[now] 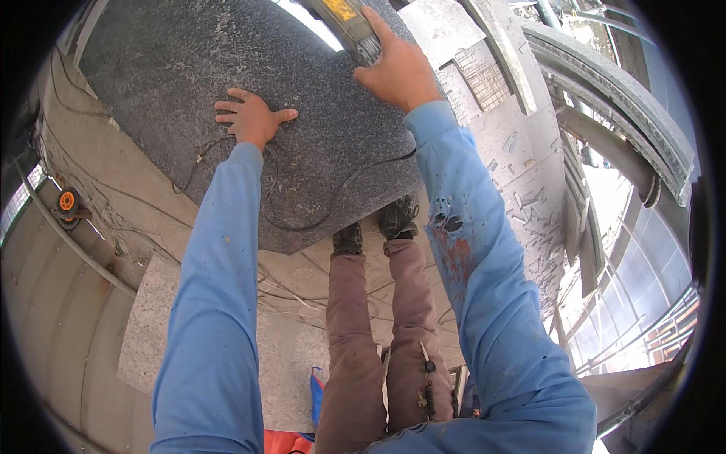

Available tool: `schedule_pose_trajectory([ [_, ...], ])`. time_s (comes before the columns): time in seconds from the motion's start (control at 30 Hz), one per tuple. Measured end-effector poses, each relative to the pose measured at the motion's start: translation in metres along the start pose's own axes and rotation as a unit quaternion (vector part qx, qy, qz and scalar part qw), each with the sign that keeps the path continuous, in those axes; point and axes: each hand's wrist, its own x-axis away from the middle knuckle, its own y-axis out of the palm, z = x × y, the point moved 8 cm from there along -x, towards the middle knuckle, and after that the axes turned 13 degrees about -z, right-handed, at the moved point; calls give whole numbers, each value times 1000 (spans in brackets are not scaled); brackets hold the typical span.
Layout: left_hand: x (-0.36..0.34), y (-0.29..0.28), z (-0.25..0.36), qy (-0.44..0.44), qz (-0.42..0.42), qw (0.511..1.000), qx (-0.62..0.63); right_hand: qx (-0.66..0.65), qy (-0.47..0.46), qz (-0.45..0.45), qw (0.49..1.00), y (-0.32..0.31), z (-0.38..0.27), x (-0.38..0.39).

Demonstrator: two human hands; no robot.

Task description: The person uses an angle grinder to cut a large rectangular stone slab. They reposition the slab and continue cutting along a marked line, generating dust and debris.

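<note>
My left hand [253, 119] lies flat on a dark grey speckled stone slab [174, 60], with its fingers spread and nothing in it. At the slab's far right part, my right hand [397, 69] is closed around the near end of a dusty handheld power tool [338, 17]. The tool has a yellow label and a vented end; its far end is cut off by the top of the picture. A black cord [355, 178] loops over the slab between my arms and passes behind my right wrist.
Below the slab's near edge are my shoes [399, 219]. Light stone pieces [484, 76] and scattered chips [529, 200] lie to the right, beside long curved stone strips [616, 98]. Cables cross the ground at left, near an orange-hubbed wheel [68, 200]. A pale speckled slab [162, 325] lies lower left.
</note>
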Motion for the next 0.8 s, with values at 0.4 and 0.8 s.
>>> schedule_pose_trajectory([
  [0.4, -2, 1, -1, 2, 8, 1000, -4, -47, 1, -5, 999, 2, -3, -20],
  [0.8, -1, 0, 0, -2, 14, 1000, -25, 4, -42, 30, 999, -2, -8, -48],
])
